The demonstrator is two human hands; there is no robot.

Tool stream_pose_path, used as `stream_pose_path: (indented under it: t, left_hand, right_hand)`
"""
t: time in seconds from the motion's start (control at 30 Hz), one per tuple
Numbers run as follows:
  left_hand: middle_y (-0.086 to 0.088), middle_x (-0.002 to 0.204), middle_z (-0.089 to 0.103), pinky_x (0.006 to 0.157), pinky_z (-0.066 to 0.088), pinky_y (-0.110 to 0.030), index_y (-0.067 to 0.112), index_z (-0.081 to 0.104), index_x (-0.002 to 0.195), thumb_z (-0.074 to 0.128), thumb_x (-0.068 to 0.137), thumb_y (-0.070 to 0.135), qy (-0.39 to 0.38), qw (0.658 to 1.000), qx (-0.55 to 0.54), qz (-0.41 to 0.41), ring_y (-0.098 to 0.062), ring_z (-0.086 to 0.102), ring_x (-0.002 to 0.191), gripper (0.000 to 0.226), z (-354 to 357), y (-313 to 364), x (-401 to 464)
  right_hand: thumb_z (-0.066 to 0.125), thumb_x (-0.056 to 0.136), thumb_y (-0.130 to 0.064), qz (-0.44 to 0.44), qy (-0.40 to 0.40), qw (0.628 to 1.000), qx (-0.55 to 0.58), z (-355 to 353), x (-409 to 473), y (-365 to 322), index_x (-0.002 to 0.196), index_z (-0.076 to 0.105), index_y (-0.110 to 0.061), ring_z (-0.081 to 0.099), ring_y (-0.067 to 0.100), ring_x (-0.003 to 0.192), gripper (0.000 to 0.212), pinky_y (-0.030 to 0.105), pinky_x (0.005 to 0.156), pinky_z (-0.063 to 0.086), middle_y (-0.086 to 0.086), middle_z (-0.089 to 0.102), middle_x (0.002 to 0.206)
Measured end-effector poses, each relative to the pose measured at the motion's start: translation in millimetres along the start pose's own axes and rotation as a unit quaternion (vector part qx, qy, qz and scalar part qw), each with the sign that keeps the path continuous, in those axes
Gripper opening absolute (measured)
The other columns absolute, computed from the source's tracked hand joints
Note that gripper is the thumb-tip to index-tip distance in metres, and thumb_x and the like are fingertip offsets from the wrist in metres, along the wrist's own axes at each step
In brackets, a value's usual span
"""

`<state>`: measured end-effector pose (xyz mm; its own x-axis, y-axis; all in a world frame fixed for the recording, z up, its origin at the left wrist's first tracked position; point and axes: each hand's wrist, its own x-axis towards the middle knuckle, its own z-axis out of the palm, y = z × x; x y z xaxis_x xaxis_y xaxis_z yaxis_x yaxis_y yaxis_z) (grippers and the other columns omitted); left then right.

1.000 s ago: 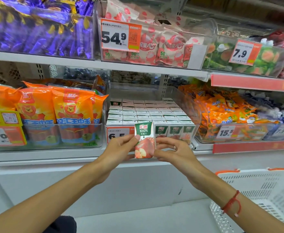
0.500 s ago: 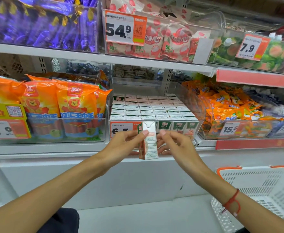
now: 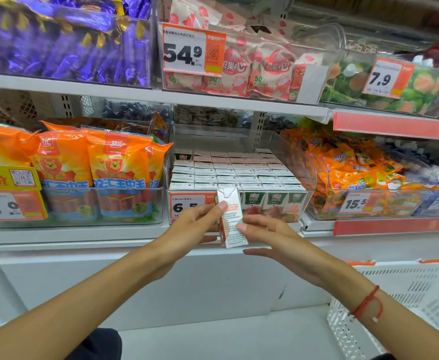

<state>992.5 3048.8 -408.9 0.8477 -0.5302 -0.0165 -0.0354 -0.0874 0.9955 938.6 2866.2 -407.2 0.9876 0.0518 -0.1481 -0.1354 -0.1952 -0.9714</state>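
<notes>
A small juice carton (image 3: 232, 216) is held upright in front of the middle shelf, its white printed side panel turned toward me. My left hand (image 3: 195, 224) grips it from the left, thumb on the upper part and fingers behind. My right hand (image 3: 272, 237) is beside it on the right with fingers stretched out, one fingertip touching the carton's lower right side. Behind the carton stands a clear bin (image 3: 304, 201) packed with several rows of the same cartons (image 3: 239, 172).
A white plastic basket (image 3: 407, 289) with orange handles sits at lower right. Orange sausage packs (image 3: 114, 172) fill the bin to the left, orange snack bags (image 3: 356, 170) the bin to the right. Candy bins line the shelf above (image 3: 239, 98).
The carton has been turned from its green and red front face to its white text side. My right hand's fingers have straightened and slipped lower on the carton.
</notes>
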Motion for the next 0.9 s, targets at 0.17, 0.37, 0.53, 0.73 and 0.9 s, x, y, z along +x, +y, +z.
stream_pose_path:
  t: [0.17,0.37,0.53,0.73,0.9]
  left_hand:
    - [0.017,0.108,0.072,0.081,0.050,-0.013,0.036,0.060,0.121,0.044,0.098,0.045,-0.003,1.000,0.016,-0.003,0.001,0.065,0.103,0.029,2,0,-1]
    - [0.012,0.098,0.075,0.075,0.057,-0.019,0.027,0.071,0.104,0.054,0.097,0.033,0.064,0.996,0.055,0.011,-0.006,0.071,0.094,0.019,-1,-6,2]
    - [0.009,0.098,0.074,0.066,0.057,-0.016,0.028,0.066,0.111,0.064,0.090,0.034,0.076,0.996,0.040,0.018,-0.004,0.071,0.088,0.021,5,-9,3]
    - [0.012,0.088,0.076,0.061,0.054,-0.012,0.026,0.067,0.105,0.054,0.097,0.035,0.049,0.998,-0.011,-0.025,0.001,0.071,0.082,0.017,-8,-4,3]
    - [0.017,0.094,0.075,0.065,0.052,-0.009,0.033,0.064,0.109,0.051,0.097,0.040,0.032,0.999,0.005,-0.001,0.003,0.069,0.089,0.019,-11,0,1]
  right_hand:
    - [0.067,0.088,-0.032,-0.016,-0.013,1.000,-0.022,4,-1,4,0.124,0.063,-0.024,0.066,0.007,0.105,0.037,0.028,0.094,0.053,-0.004,0.071,0.114]
    - [0.082,0.070,-0.045,-0.050,0.156,0.979,-0.125,15,2,14,0.101,0.063,-0.033,0.068,0.005,0.081,0.039,0.022,0.072,0.055,-0.013,0.067,0.094]
    - [0.081,0.058,-0.062,-0.089,0.224,0.944,-0.224,25,3,17,0.095,0.051,-0.036,0.062,0.000,0.076,0.054,0.015,0.062,0.051,-0.019,0.062,0.089]
    - [0.063,0.088,-0.046,-0.045,0.110,0.990,-0.078,8,8,3,0.107,0.066,-0.027,0.063,0.011,0.103,0.028,0.026,0.088,0.054,-0.006,0.068,0.108]
    - [0.060,0.094,-0.028,-0.014,0.018,1.000,0.004,0,5,-2,0.125,0.063,-0.024,0.067,0.010,0.105,0.031,0.026,0.089,0.055,-0.007,0.071,0.116]
